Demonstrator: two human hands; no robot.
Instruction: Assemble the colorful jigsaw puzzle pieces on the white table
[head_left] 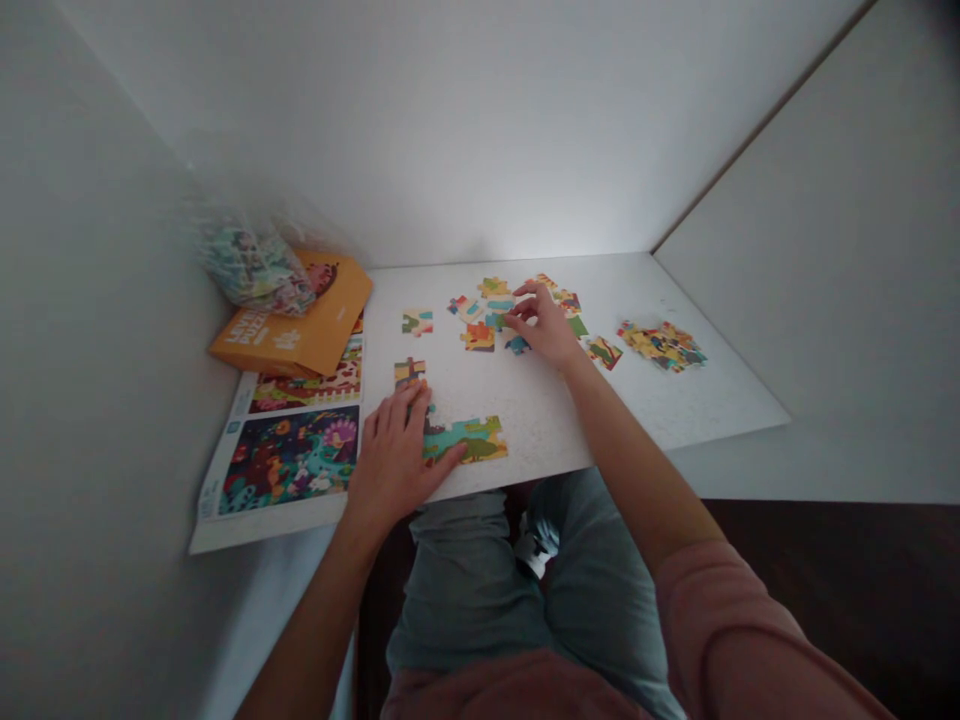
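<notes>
My left hand (395, 452) lies flat near the table's front edge, thumb held away from the fingers. It covers part of a joined strip of jigsaw pieces (472, 440) with a green and teal picture. Just past its fingertips is a jigsaw piece (409, 372), partly hidden by them. My right hand (546, 325) reaches over a loose group of jigsaw pieces, thumb and fingers bent and apart, with no piece plainly held. Around it lie an orange piece (478, 337), a blue piece (517, 343) and a yellow piece (494, 287); the hand hides others.
A heap of jigsaw pieces (664, 345) sits on the right of the white table (547, 410). A single piece (417, 321) lies left of the group. At the left, a plastic bag of pieces (259, 265) rests on an orange package (300, 340) over a picture sheet (292, 455).
</notes>
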